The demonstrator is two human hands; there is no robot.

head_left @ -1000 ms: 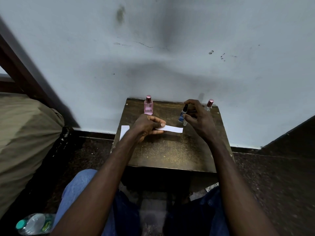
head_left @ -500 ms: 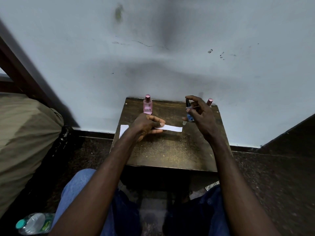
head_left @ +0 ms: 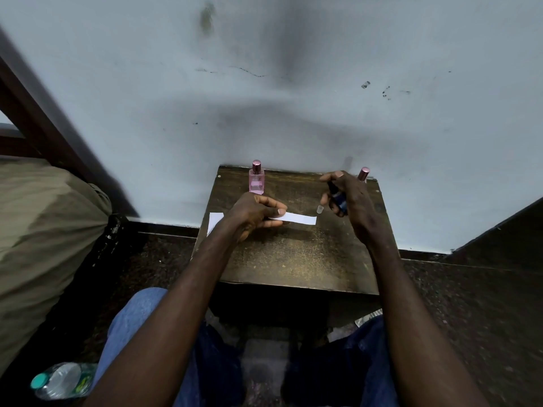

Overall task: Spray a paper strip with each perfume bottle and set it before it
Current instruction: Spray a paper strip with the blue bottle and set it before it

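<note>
My left hand (head_left: 252, 214) pinches a white paper strip (head_left: 296, 217) that sticks out to the right over the small dark wooden table (head_left: 293, 259). My right hand (head_left: 349, 195) grips a small dark blue perfume bottle (head_left: 338, 199), held upright a little right of the strip's end, with the forefinger on its top. A small clear cap (head_left: 319, 210) stands on the table between strip and bottle. A pink perfume bottle (head_left: 256, 179) stands at the table's back left. Behind my right hand shows the pink cap of a third bottle (head_left: 363, 173).
More white paper (head_left: 214, 222) lies at the table's left edge, partly under my left wrist. The table stands against a grey wall. A tan cushion (head_left: 44, 230) fills the left. A plastic water bottle (head_left: 58, 380) lies on the floor at the lower left.
My right hand has turned the blue bottle from tilted to upright and shifted it slightly right, away from the strip. My left hand and the strip have stayed put.
</note>
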